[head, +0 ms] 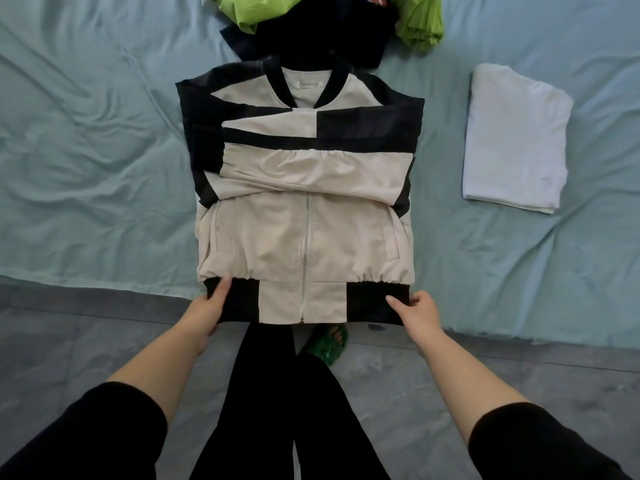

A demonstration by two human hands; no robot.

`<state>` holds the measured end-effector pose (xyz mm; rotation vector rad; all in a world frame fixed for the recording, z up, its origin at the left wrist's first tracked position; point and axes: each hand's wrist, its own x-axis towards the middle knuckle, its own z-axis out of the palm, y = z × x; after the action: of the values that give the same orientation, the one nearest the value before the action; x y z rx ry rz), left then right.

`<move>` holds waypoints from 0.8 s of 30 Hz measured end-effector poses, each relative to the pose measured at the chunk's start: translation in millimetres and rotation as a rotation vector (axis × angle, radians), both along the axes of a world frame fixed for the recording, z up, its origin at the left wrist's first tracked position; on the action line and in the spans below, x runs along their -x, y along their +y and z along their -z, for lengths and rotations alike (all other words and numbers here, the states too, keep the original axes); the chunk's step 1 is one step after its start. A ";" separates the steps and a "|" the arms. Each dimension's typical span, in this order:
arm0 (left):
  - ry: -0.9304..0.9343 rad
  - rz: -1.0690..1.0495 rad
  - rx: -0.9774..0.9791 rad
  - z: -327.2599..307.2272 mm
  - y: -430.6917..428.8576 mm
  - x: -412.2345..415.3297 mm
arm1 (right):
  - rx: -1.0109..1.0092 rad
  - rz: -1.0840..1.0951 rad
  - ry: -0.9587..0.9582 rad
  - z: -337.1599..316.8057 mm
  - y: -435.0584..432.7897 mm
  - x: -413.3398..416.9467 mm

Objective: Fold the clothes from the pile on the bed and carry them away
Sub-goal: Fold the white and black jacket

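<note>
A beige and black zip jacket (304, 223) lies flat, front up, on the bed (86, 150), both sleeves folded across its chest. Its black hem band hangs just over the bed's near edge. My left hand (211, 308) grips the hem's left corner, thumb on top. The right corner of the hem is pinched in my right hand (417, 311). The pile of unfolded clothes (329, 26), bright green and black, sits beyond the jacket's collar at the far edge of view.
A folded white garment (516, 140) rests on the bed to the right of the jacket. Grey tiled floor (104, 341) runs below the bed edge. My legs in black trousers and a green sandal (329, 344) stand against the bed.
</note>
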<state>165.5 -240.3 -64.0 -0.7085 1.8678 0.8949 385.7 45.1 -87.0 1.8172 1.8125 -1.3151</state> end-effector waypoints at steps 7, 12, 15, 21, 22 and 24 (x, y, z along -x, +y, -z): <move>0.124 -0.045 0.032 10.5 -26.1 6.2 | -0.120 -0.112 -0.036 5.8 24.8 -16.4; 0.064 -0.099 0.020 9.5 -15.6 4.3 | -0.033 -0.178 -0.010 6.3 21.6 -12.5; 0.113 -0.196 -0.025 3.2 -14.0 6.0 | -0.021 -0.139 0.058 -5.0 21.9 -9.7; 0.176 -0.231 -0.256 -33.7 -13.3 24.0 | 0.136 0.133 0.265 -38.0 41.0 14.5; 0.171 -0.212 -0.280 -40.4 -12.0 29.2 | 0.192 0.204 0.303 -44.4 45.2 20.7; 0.168 -0.176 -0.321 -50.2 -7.3 43.9 | 0.281 0.297 0.376 -55.2 55.9 32.9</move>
<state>121.6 -247.6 -13.9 -0.6198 1.7661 1.3682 352.8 101.0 -31.8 1.8223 1.4477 -2.0251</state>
